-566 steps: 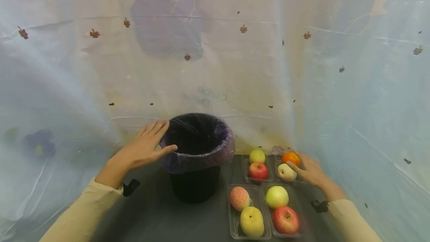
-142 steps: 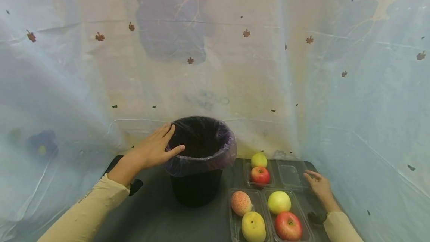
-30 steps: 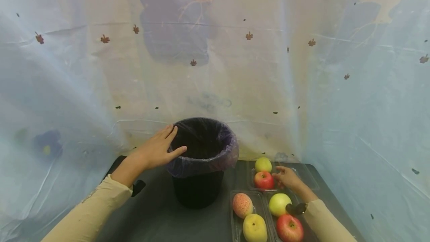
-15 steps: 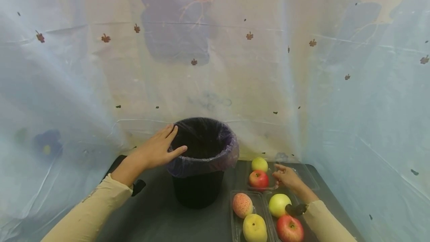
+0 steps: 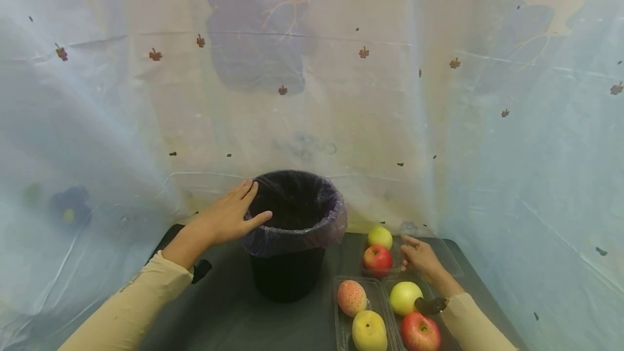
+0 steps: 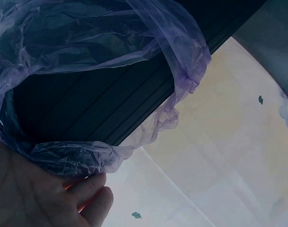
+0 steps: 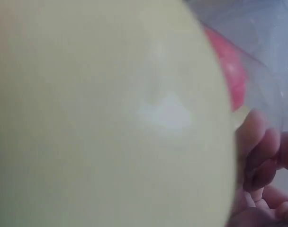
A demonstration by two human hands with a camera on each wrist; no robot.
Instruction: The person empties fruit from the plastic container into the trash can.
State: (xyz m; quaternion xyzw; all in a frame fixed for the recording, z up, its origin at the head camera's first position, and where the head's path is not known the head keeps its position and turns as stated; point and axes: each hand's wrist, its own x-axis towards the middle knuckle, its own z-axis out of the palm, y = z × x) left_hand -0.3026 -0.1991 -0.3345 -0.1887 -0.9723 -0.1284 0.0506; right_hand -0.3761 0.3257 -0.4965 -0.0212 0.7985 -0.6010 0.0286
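My left hand [image 5: 219, 220] rests with extended fingers against the left rim of a black bin [image 5: 287, 275] lined with a translucent purple bag [image 5: 331, 226]. In the left wrist view its fingertips touch the bunched liner [image 6: 73, 158]. My right hand [image 5: 423, 260] has curled fingers and pinches the right edge of a clear plastic tray [image 5: 366, 271] at the back. That tray carries a yellow-green apple [image 5: 380, 238] and a red apple [image 5: 377, 259]. A pale fruit [image 7: 111, 113] fills most of the right wrist view, hiding part of the hand.
Behind my right hand lies an empty clear tray [image 5: 449, 258]. Nearer stand two more trays: one has a speckled pinkish fruit [image 5: 352, 298] and a yellow fruit [image 5: 369, 330], the other a yellow-green apple [image 5: 405, 298] and a red apple [image 5: 421, 331]. Printed plastic sheeting [image 5: 312, 123] encloses the dark table [image 5: 219, 307].
The orange and pale fruit have left the back right tray since the oldest frame. My right hand moved left to the neighbouring tray, whose apples shifted slightly. My left hand stayed at the rim.
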